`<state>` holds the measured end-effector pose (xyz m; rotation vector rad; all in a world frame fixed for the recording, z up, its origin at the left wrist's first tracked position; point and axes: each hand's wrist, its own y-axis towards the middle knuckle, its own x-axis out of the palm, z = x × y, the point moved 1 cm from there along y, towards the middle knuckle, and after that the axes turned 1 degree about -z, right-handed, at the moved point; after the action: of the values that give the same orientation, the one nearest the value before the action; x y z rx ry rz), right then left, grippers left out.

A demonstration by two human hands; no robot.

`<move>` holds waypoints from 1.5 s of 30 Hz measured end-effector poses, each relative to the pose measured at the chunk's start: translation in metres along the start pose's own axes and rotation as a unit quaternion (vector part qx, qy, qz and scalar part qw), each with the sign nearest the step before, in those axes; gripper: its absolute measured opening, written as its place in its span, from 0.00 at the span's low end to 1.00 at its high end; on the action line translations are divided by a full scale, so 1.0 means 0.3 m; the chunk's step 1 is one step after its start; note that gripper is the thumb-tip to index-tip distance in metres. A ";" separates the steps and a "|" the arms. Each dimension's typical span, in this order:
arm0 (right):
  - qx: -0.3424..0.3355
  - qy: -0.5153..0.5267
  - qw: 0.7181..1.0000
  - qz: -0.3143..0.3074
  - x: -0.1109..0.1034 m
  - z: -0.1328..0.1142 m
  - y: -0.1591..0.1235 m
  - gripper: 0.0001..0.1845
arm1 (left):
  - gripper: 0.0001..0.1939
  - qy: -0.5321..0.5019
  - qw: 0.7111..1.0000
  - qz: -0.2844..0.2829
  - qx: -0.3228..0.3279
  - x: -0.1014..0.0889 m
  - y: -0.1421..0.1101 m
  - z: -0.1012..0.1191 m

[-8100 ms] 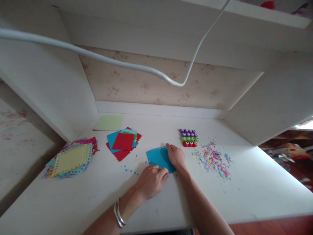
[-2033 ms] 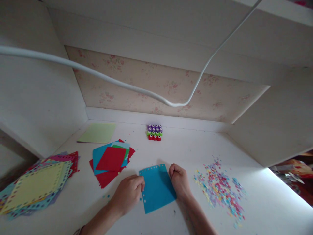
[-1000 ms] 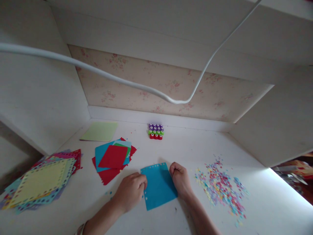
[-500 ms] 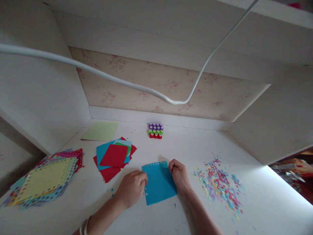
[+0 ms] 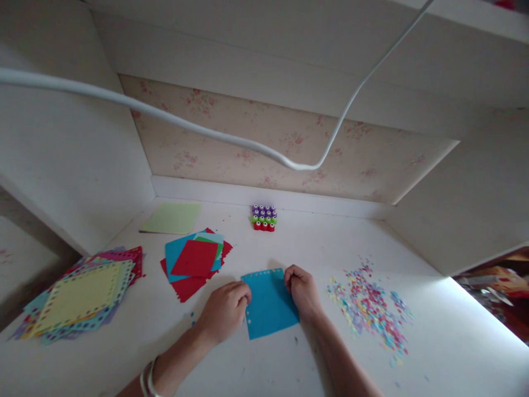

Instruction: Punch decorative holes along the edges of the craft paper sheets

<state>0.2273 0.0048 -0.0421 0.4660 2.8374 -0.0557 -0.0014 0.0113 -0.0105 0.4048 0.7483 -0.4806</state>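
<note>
A blue square of paper (image 5: pixel 270 309) lies between my two hands, with small punched holes along its top edge and down part of its left edge. My left hand (image 5: pixel 225 310) is closed on the paper's left edge, its thumb and forefinger pressed together. At the upper right edge my right hand (image 5: pixel 303 291) has its fingers curled in on the sheet. The insides of both hands are hidden, so anything else in them cannot be seen. A few blue dots of cut paper (image 5: pixel 192 318) lie beside my left wrist.
Small craft punches (image 5: pixel 264 218) in purple, green and red stand in rows at the back. Coloured paper sheets (image 5: pixel 194 259) and a stack of hole-edged sheets (image 5: pixel 82 295) lie left, near pale green paper (image 5: pixel 171 217). Confetti (image 5: pixel 374 309) spreads right. A white cable (image 5: pixel 231 146) hangs across.
The view has shifted slightly, so the tabletop things sit a little higher in the picture. Both hands keep nearly the same hold on the blue paper.
</note>
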 end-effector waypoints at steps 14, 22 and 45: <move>0.005 0.011 1.000 0.004 0.002 -0.013 0.000 0.11 | 0.14 -0.014 1.000 -0.001 0.017 0.004 0.005 -0.004; -0.001 0.007 1.000 0.001 0.002 -0.018 0.000 0.11 | 0.15 -0.016 1.000 -0.011 0.008 0.000 0.011 -0.001; 0.008 0.016 1.000 0.006 0.006 -0.031 -0.003 0.11 | 0.15 0.015 0.999 -0.022 0.018 -0.010 0.013 0.008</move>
<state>0.2229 0.0052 -0.0335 0.4903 2.8666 -0.0689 0.0001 0.0141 -0.0061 0.4315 0.7799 -0.5307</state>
